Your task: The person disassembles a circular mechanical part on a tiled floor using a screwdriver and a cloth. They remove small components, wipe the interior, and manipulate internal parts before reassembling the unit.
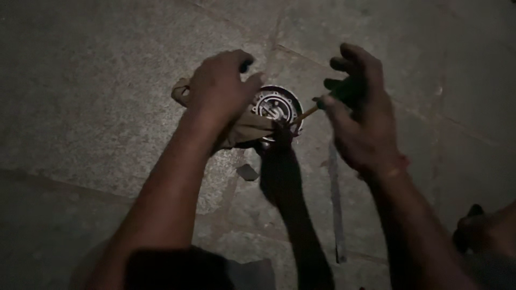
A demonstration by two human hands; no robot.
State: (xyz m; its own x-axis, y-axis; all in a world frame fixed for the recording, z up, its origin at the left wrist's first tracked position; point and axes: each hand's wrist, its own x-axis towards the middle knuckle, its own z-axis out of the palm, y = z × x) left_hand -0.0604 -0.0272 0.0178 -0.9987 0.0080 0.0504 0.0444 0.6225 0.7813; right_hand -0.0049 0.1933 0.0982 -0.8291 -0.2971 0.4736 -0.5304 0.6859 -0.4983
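Right hand (361,115) has its grip pinched shut around a thin stick-like tool with a dark handle and pale shaft (317,106), whose tip points down-left at the round metal part with a dark rim and shiny bolted centre (278,106). That round part sits on the grey speckled stone floor (97,96), and everything else is easiest placed off it. Left hand (219,86) is just left of the round part, fingers curled down over its edge and onto a crumpled brownish cloth (244,129) bunched against its left and lower side; can't really tell how tight that grip is, it's too dark. A long flat grey metal strip (336,209) lies on the floor below and right of the round part. A small dark flat chip (248,172) sits just below it.
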